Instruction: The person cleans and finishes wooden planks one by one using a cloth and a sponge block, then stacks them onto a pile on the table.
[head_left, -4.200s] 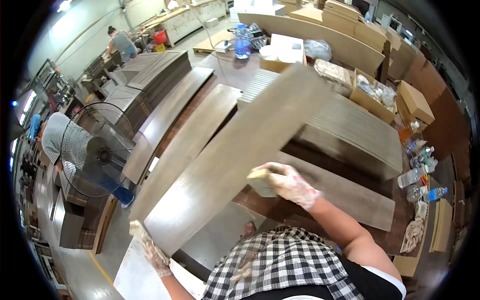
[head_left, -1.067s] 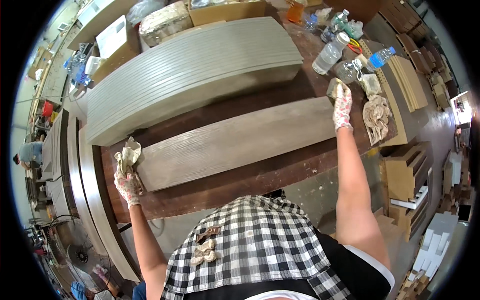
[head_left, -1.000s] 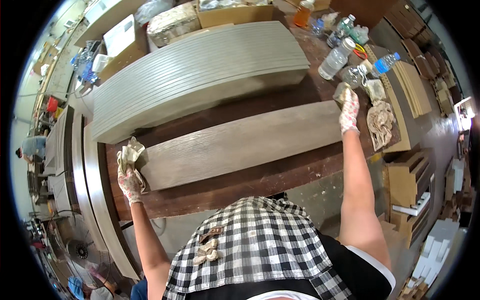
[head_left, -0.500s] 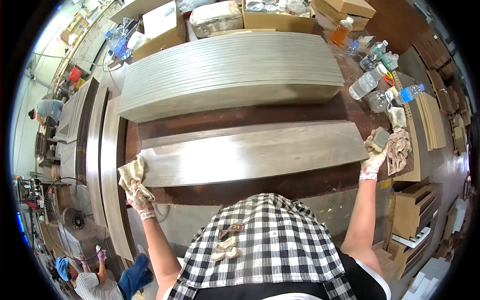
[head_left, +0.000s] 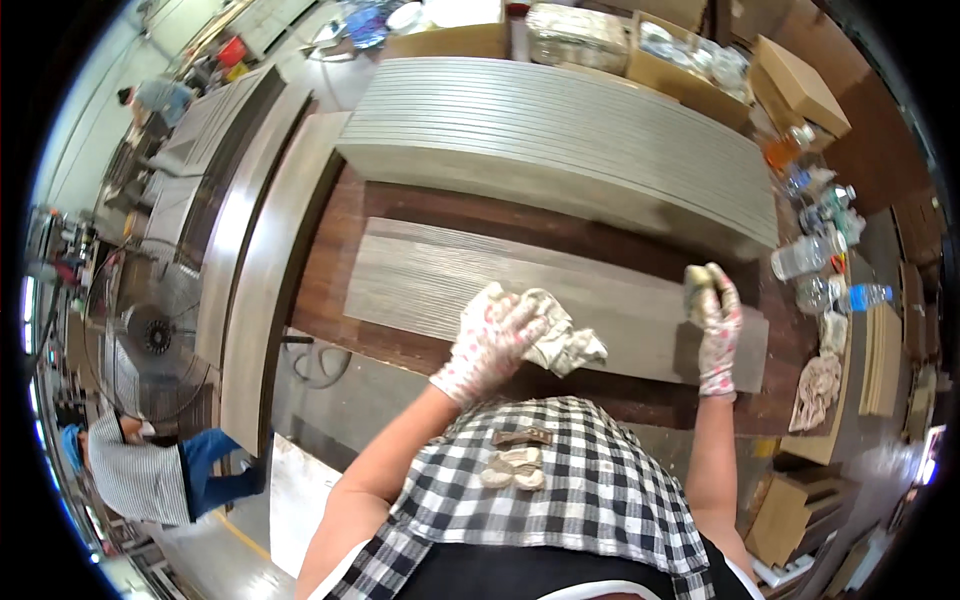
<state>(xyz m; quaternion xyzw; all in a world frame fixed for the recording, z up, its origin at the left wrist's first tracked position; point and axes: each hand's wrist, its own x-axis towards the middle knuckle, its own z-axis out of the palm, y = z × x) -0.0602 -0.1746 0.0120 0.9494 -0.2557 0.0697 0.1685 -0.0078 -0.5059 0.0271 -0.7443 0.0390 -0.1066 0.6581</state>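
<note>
A long grey wood-grain plank [head_left: 410, 285] lies on the dark red-brown table in front of me. My left hand [head_left: 492, 340], in a white glove with red marks, is over its near edge. A crumpled off-white rag [head_left: 565, 340] is gripped in it and spreads out to the right. My right hand [head_left: 718, 335], gloved alike, is above the plank's right part, with a shadow beside it. Its fingers hold a small yellowish-grey block [head_left: 694, 290], partly hidden by them; I cannot tell whether the block touches the plank.
Behind the plank stands a tall stack of grey planks [head_left: 560, 125]. Two long planks [head_left: 285, 260] lie to the left. Bottles [head_left: 800, 258] and a crumpled cloth [head_left: 818, 390] are at the right edge. Boxes [head_left: 690, 60] line the back. Another person [head_left: 140, 465] works beside a fan [head_left: 155, 330].
My left hand has come in from the plank's left end with the rag. My right hand has moved inward over the plank. The upper plank seen before no longer lies there. The view has turned.
</note>
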